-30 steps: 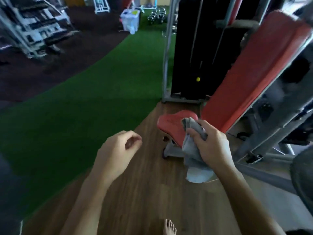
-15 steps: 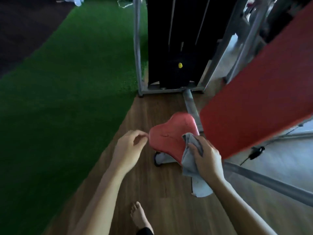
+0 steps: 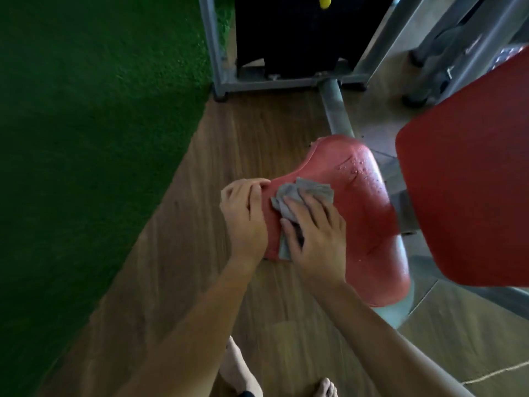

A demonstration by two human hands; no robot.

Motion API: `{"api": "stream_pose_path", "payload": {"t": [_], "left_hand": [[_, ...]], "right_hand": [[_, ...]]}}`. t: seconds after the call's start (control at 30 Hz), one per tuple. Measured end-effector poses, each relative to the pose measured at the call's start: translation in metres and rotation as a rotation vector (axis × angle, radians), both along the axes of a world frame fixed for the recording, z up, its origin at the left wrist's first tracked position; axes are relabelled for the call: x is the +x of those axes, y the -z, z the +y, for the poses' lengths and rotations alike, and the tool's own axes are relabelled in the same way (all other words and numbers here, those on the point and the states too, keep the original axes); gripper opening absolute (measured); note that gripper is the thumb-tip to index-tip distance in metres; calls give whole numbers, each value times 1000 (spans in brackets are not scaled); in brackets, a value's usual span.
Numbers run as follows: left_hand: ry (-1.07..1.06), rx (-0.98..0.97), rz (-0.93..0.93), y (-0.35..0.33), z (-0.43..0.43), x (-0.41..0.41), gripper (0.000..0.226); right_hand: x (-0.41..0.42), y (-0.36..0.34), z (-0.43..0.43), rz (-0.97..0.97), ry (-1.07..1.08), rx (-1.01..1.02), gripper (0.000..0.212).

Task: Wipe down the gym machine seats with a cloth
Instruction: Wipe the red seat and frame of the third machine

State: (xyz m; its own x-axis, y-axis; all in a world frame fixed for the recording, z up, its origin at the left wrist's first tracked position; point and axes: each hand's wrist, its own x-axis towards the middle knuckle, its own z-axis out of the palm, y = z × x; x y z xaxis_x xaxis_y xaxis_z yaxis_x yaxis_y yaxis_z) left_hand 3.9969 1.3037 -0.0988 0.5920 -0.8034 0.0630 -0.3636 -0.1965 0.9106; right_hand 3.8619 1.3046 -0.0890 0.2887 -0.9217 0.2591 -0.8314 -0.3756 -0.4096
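While the left hand (image 3: 243, 216) curls its fingers over the seat's (image 3: 357, 213) near edge, the right hand (image 3: 317, 236) presses a cloth (image 3: 300, 193) flat-fingered onto the pad just beside it.

The only camera sits on the person's head and looks steeply down and a little forward, almost over the bare feet (image 3: 237, 368) at the bottom edge. It is near: both forearms enter from below, and the left hand (image 3: 243, 213) and the right hand (image 3: 317, 233) lie close to the middle, at the red padded seat (image 3: 363, 213). The flat red padded backrest (image 3: 472, 181) is cut by the right edge. The green artificial turf (image 3: 86, 138) fills the left side, and the grey metal frame (image 3: 217, 53) reaches the top edge.
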Motion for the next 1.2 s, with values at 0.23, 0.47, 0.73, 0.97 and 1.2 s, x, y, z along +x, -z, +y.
{"api": "stream_pose_path", "payload": {"t": [0.23,0.47,0.73,0.97,1.2], "left_hand": [[-38,-25,-73,1,0,-6,33],[-68,61,-195,-2,0,-7,40],[-83,104,-280,-4,-4,-7,37],[-79,105,-280,-4,-3,-7,34],[-81,123,-268,-1,-2,-5,38]], "right_hand": [[-38,-4,-50,118,-82,1,36],[-23,-7,-9,14,-132,-25,34],[-6,-5,-26,-46,137,29,31],[-24,-1,-34,50,-104,-9,28],[-15,-1,-11,-9,-177,-8,26]]}}
